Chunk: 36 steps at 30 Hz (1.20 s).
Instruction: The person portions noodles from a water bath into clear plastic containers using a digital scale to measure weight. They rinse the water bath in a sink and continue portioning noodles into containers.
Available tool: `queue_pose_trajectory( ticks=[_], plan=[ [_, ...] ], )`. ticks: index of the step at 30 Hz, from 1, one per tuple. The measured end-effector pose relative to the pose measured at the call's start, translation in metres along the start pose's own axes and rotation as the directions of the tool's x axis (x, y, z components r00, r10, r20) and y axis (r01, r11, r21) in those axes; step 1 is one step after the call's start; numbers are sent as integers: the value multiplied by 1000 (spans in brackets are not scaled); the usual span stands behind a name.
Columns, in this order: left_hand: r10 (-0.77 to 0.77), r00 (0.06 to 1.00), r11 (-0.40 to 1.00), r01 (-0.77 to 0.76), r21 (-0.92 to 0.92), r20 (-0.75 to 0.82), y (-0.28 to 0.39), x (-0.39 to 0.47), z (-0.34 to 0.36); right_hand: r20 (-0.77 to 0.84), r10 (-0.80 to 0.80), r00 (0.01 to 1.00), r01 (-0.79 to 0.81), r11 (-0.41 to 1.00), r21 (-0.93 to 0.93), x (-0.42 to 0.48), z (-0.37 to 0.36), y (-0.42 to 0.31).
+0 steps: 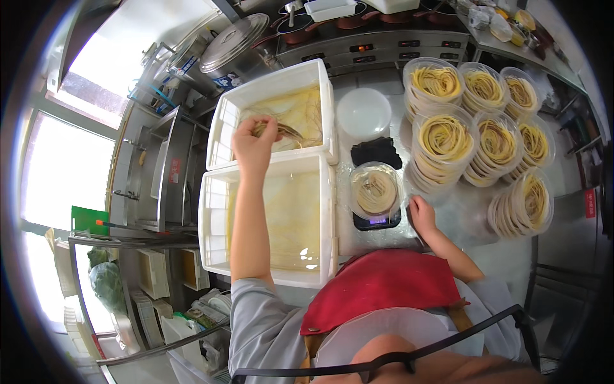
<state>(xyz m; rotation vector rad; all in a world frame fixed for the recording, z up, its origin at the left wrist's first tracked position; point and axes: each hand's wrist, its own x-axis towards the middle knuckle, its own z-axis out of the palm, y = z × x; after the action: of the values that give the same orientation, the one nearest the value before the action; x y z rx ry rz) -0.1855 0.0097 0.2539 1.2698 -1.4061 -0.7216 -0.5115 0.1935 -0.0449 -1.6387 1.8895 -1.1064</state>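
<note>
My left hand pinches a small bundle of thin brownish strands over the far white plastic crate. More loose strands lie in yellowish liquid in that crate. My right hand rests with curled fingers on the steel table, just right of a digital kitchen scale; nothing shows in it. On the scale sits a clear round plastic tub with a coil of pale, noodle-like strands. The scale's display is lit.
The near white crate holds yellowish liquid. Beyond the scale lie a black cloth and a translucent round tub or lid. Several stacks of tubs with yellow strands stand right. A steel sink is left; pans stand behind.
</note>
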Motion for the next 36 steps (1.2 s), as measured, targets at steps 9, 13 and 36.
queue_pose_trajectory(
  ticks=[9, 13, 36],
  plan=[
    [-73, 958, 991, 37, 130, 278, 2, -75, 70, 253, 244, 936, -350, 713, 607, 21, 16, -36],
    [-69, 708, 815, -366, 449, 703, -82, -161, 112, 284, 225, 932, -359, 670, 649, 23, 19, -37],
    [-290, 561, 885, -153, 440, 776, -79, -176, 139, 335, 373, 865, -501, 607, 617, -21, -28, -11]
  ],
)
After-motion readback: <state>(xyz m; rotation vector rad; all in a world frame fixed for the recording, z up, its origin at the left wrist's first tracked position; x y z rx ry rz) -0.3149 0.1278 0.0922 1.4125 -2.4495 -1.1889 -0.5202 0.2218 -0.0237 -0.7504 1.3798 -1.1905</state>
